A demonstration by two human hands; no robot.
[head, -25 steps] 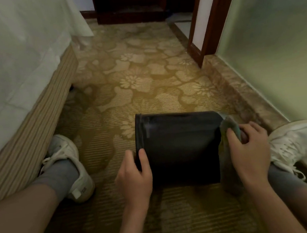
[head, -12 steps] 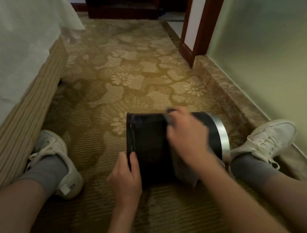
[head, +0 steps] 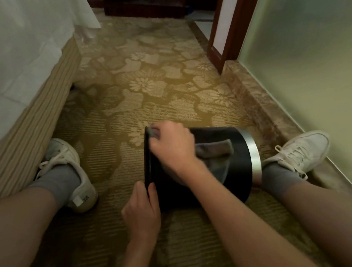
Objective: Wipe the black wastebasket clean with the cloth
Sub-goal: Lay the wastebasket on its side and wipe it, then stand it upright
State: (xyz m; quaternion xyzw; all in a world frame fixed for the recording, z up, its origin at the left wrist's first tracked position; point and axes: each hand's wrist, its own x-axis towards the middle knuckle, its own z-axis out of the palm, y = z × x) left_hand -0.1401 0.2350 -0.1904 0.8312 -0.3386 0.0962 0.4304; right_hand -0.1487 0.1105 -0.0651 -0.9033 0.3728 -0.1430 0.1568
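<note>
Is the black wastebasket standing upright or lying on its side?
On its side: the wastebasket lies on the carpet, its silver band pointing right, its other end gripped by the left hand.

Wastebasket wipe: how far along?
Done: wastebasket lies on its side on the carpet; cleaned areas cannot be told. In hand: left hand grips its left end, right hand holds the grey cloth against its upper wall. Probably left: the side facing the carpet, silver band, inside.

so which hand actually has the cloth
The right hand: it is curled over the grey cloth, pressing it onto the side of the black wastebasket. The left hand only grips the wastebasket's end edge and holds no cloth.
</note>
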